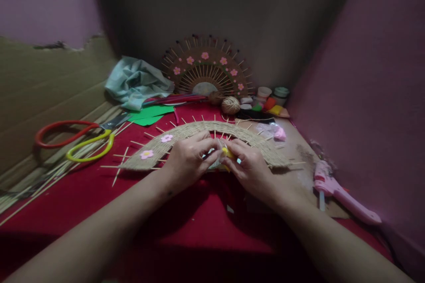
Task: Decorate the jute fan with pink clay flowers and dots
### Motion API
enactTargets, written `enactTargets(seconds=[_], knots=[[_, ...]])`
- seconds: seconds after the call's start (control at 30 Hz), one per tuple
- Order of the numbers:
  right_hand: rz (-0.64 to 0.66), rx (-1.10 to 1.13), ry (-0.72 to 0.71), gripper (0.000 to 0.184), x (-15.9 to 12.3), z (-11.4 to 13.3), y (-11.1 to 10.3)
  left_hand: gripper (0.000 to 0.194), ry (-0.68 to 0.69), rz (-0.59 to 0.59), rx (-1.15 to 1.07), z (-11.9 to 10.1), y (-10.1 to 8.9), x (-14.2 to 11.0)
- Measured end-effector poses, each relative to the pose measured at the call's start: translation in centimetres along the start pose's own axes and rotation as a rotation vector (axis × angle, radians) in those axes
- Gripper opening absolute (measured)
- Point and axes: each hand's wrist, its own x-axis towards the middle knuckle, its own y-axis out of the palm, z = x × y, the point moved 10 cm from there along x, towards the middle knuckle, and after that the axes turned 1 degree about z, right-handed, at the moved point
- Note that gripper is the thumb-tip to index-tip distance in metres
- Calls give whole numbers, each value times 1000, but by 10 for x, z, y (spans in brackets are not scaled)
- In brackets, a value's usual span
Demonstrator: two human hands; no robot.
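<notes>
While the left hand pinches thin clear plastic, the right hand is clamped on a yellow lump between them; whether the plastic wraps it, I cannot tell. The lump looks light and soft, likely to dent, so a gentle edge pinch should suit. Just beyond the hands arches a woven band, its thin sticks probably fragile. Scissors lie left of the hands, a pink glue gun right, a flowered fan farther beyond.
</notes>
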Motion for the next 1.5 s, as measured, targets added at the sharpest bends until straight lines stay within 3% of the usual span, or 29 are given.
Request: enactTargets(seconds=[0.47,0.53,0.7,0.77,0.93,1.0,1.07,1.17,1.23,1.37,1.5], knots=[[-16,-4,-9,19,0,4,-2,13,97,-35,60,-11,1,-3],[-13,14,3,18,0,4,-2,11,16,-8,-44,-5,1,0],[-43,10,24,18,0,3,-5,11,-357,151,-387,29,14,-1],[-60,13,10,19,0,3,-7,11,-321,111,-357,28,8,1],[-67,19,-8,21,-1,5,-6,10,-62,-9,-154,3,-1,1],[-70,28,-8,21,-1,5,-6,12,-34,-37,-141,-3,-2,0],[-78,42,1,20,-1,4,-7,12,-153,-6,-262,7,-1,-1],[-103,32,49,19,0,-2,-11,17,-600,175,-716,43,20,-13],[-118,30,105,19,0,-9,-13,21,-819,201,-1037,55,28,-23],[-103,93,178,23,-1,-18,-14,19,-947,122,-1254,70,29,-26],[-79,87,174,26,0,-16,-13,18,-916,140,-1236,68,33,-24]])
